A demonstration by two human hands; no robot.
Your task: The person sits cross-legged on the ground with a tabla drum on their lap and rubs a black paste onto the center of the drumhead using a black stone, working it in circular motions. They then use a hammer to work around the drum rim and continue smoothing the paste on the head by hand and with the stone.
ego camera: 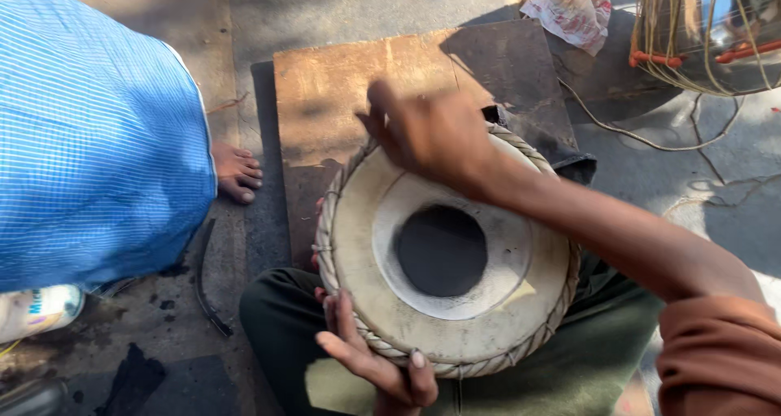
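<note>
The drum [443,253] rests on the person's lap, skin side up with its dark round patch in the middle. The left hand [374,359] cups the near rim, fingers curled against the braided edge. The right hand [431,135] lies loosely spread over the far rim. Bracing the near edge firmly should keep it from rocking. A wooden board [358,91] lies beyond.
</note>
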